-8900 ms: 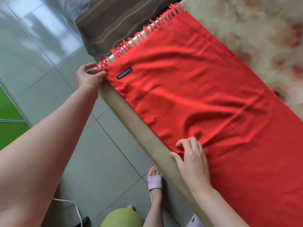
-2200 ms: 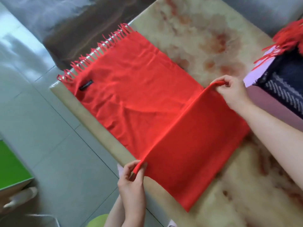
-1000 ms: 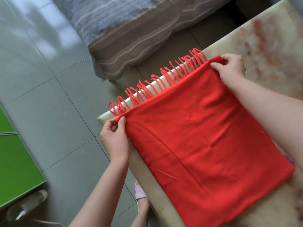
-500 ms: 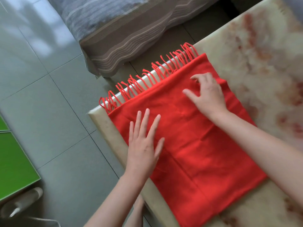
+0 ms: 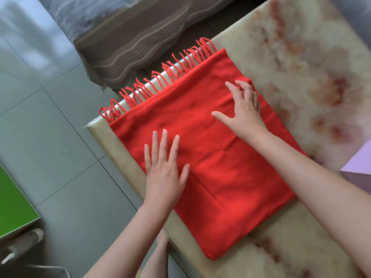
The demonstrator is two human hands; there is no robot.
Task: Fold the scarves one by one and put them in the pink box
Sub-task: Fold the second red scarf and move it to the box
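Note:
A red scarf [image 5: 210,125] lies folded into a near-square on the marble-patterned table [image 5: 301,63], its fringe hanging over the table's far-left edge. My left hand [image 5: 163,171] rests flat on the scarf near the front-left edge, fingers spread. My right hand [image 5: 244,112] presses on the scarf's far right side with fingers apart and slightly curled. Only a corner of the pink box [image 5: 359,167] shows at the right edge of the view.
A striped grey-brown sofa or bed [image 5: 124,37] stands beyond the table's far edge. Grey floor tiles [image 5: 50,125] lie to the left, with a green surface [image 5: 12,205] at the lower left. My foot shows below the table edge.
Earlier I pinched the fold and carried it over to the fringed end. Since then both hands have let go and now lie flat on the scarf, sliding slightly toward me.

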